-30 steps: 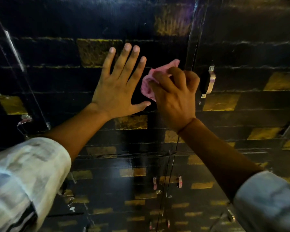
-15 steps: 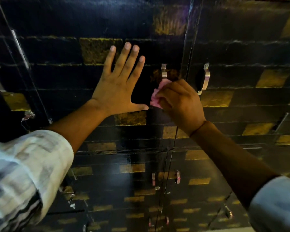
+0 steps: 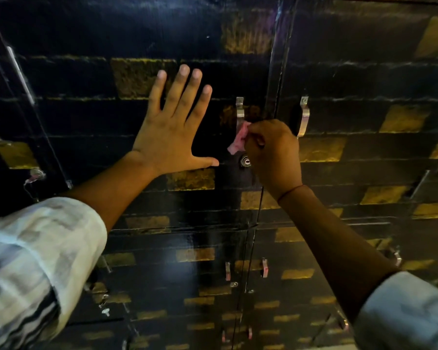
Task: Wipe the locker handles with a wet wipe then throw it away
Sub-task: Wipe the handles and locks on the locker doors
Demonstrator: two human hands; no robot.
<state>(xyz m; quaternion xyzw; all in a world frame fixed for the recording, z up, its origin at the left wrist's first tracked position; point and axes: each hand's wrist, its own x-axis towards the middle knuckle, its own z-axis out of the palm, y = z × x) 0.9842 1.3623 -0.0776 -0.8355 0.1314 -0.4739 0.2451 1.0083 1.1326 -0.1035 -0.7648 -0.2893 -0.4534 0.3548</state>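
Note:
My left hand [image 3: 173, 127] lies flat with spread fingers on a black locker door [image 3: 127, 117]. My right hand [image 3: 273, 155] grips a pink wet wipe [image 3: 238, 140] wrapped around the lower part of that door's metal handle [image 3: 239, 109]. The top of the handle shows above the wipe; its lower end is hidden by wipe and fingers. A round lock [image 3: 245, 161] sits just below the wipe. On the neighbouring door to the right, a second metal handle [image 3: 304, 117] stands bare beside my right hand.
Black lockers with gold patches fill the view. Lower doors carry small handles [image 3: 227, 271] [image 3: 264, 268] and keyholes. A long bar handle [image 3: 20, 74] is on the far left door, and another handle [image 3: 397, 257] is at lower right.
My right hand has slid down the handle with the wipe, uncovering the handle's top and the lock below. My left hand has stayed pressed on the door.

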